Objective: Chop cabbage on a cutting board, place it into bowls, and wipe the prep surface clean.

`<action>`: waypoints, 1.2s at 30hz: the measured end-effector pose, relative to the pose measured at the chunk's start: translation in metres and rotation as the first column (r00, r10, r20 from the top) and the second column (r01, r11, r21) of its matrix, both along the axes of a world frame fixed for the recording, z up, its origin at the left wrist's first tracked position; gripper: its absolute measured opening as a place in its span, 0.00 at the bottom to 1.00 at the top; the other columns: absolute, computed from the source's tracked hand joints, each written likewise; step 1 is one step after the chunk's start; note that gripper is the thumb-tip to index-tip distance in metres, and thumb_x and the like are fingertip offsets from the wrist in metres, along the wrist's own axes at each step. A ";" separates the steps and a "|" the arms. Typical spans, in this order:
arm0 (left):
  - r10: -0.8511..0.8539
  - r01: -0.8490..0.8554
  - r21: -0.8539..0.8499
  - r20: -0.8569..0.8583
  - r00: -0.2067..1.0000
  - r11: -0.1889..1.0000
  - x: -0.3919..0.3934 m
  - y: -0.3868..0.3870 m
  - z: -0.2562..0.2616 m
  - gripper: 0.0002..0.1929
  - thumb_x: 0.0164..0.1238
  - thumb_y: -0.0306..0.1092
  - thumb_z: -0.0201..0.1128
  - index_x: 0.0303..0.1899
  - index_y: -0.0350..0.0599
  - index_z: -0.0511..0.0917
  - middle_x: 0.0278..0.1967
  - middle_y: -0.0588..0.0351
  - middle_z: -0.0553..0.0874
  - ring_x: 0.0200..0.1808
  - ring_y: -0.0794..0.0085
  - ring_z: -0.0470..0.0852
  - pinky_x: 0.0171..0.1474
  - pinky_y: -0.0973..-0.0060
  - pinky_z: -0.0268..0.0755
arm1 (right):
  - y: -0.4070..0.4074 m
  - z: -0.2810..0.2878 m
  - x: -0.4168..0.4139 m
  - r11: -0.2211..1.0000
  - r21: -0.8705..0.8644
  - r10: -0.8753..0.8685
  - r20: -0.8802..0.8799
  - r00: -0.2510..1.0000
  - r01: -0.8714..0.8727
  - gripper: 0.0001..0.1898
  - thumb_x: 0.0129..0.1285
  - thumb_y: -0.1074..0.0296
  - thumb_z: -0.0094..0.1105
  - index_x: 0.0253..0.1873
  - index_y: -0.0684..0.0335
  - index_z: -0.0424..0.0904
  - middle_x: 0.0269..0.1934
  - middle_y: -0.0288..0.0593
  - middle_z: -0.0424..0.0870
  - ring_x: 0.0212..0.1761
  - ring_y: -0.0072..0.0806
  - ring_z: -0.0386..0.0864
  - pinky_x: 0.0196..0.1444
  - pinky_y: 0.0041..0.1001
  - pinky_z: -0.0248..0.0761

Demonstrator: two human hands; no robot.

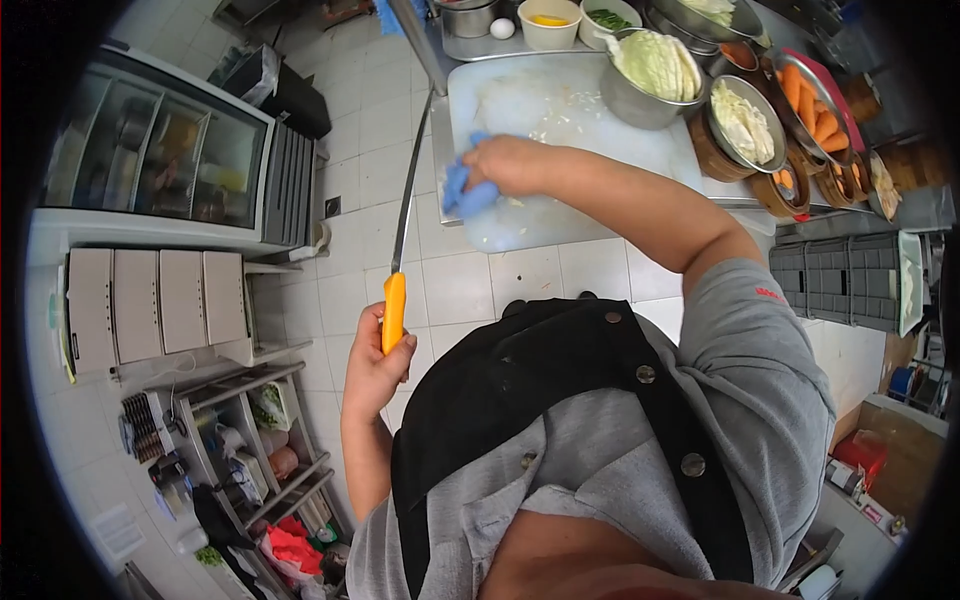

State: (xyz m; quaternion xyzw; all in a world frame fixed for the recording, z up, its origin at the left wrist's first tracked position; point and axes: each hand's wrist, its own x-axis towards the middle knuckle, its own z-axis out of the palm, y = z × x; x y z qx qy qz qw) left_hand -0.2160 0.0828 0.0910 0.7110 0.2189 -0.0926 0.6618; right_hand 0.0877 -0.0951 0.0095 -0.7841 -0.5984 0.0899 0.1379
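My left hand (377, 367) is closed round the yellow handle of a long-bladed kitchen knife (409, 187). The blade points away from me, over the tiled floor left of the table. My right hand (499, 166) presses a crumpled blue cloth (471, 196) against the left part of a white cutting board (517, 225). Small pale scraps are scattered across the board. At its right end stands a metal bowl with a cut cabbage (654, 66) in it.
Behind the board, a metal tray (480, 51) holds an egg (502, 28) and tubs. Right of it are a bowl of cut cabbage (742, 124), carrots (811, 105) and bamboo steamers (780, 196). A steel post (416, 41) rises at the table's left corner. A glass-door refrigerator (165, 150) stands left.
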 end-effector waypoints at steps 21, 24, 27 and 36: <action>-0.211 0.109 0.943 -0.042 0.977 0.314 0.213 -0.074 -0.078 0.28 0.64 0.44 0.62 0.62 0.40 0.69 0.55 0.42 0.74 0.56 0.49 0.75 0.55 0.59 0.73 | -0.088 0.031 0.027 0.787 0.249 -0.585 0.012 0.811 0.565 0.21 0.55 0.76 0.59 0.53 0.47 0.83 0.54 0.41 0.75 0.54 0.45 0.75 0.56 0.44 0.71; -0.203 0.163 0.943 -0.105 0.973 0.291 0.222 -0.077 -0.079 0.28 0.65 0.45 0.62 0.63 0.41 0.69 0.55 0.43 0.71 0.56 0.48 0.74 0.56 0.59 0.73 | -0.083 0.024 0.062 0.680 0.207 -0.722 0.027 0.691 0.703 0.20 0.56 0.76 0.58 0.53 0.50 0.82 0.55 0.45 0.74 0.56 0.46 0.75 0.56 0.45 0.71; -0.186 0.172 0.941 -0.120 0.975 0.291 0.220 -0.081 -0.074 0.29 0.67 0.45 0.60 0.65 0.41 0.67 0.55 0.43 0.72 0.56 0.49 0.74 0.56 0.59 0.74 | -0.096 -0.005 0.065 0.728 0.100 -0.686 0.094 0.722 0.679 0.22 0.56 0.78 0.56 0.56 0.51 0.81 0.52 0.49 0.75 0.56 0.48 0.75 0.55 0.39 0.72; -0.152 0.165 0.897 -0.111 0.982 0.411 0.194 -0.073 -0.080 0.29 0.69 0.43 0.58 0.66 0.39 0.64 0.55 0.39 0.71 0.55 0.46 0.76 0.55 0.58 0.74 | -0.122 0.037 0.021 0.709 0.217 -0.650 -0.169 0.741 0.671 0.23 0.55 0.79 0.57 0.56 0.51 0.81 0.52 0.50 0.76 0.52 0.48 0.77 0.55 0.37 0.72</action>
